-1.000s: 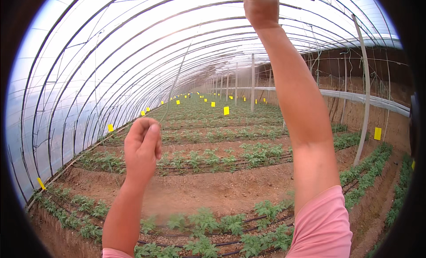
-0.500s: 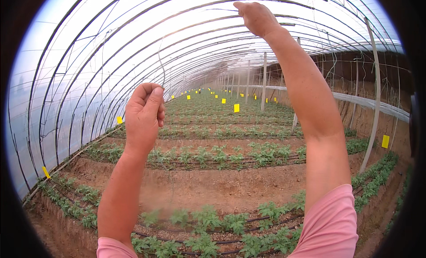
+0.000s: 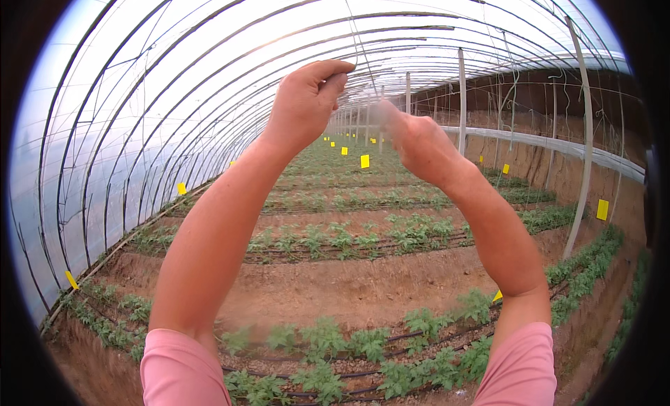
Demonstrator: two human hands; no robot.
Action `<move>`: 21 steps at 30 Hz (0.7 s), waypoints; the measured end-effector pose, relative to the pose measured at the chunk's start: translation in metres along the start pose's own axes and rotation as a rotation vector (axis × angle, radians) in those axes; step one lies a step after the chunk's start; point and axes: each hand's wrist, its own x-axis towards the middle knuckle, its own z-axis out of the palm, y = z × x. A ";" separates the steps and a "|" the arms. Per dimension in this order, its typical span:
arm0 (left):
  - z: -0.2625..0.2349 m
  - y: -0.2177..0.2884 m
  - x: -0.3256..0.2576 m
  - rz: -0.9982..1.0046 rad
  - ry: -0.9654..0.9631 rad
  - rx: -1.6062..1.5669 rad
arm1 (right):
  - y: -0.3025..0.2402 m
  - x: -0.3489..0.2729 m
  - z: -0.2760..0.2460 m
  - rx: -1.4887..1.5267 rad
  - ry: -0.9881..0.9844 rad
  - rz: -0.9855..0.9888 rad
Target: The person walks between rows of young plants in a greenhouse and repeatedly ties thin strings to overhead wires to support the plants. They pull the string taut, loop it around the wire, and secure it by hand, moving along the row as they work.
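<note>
And down comes my right hand (image 3: pixel 422 146), up goes my left hand (image 3: pixel 304 107), bringing both to the thin string (image 3: pixel 370 74) slanting down between them! Left grip's pinched on string; right grip's blurred, can't tell. Two-handed string work now.

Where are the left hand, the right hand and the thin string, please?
Left hand (image 3: pixel 305 102): head view, middle of the hand.
Right hand (image 3: pixel 424 146): head view, middle of the hand.
Thin string (image 3: pixel 371 77): head view, lower stretch between the hands.
</note>
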 end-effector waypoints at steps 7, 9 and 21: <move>0.011 -0.017 0.038 0.454 0.018 0.525 | -0.052 -0.010 -0.050 0.579 -0.121 0.096; 0.005 -0.012 0.044 0.445 0.021 0.554 | -0.056 -0.015 -0.055 0.694 -0.125 0.083; -0.001 0.000 0.072 -0.207 -0.027 -0.185 | 0.034 0.109 -0.008 1.105 0.567 0.455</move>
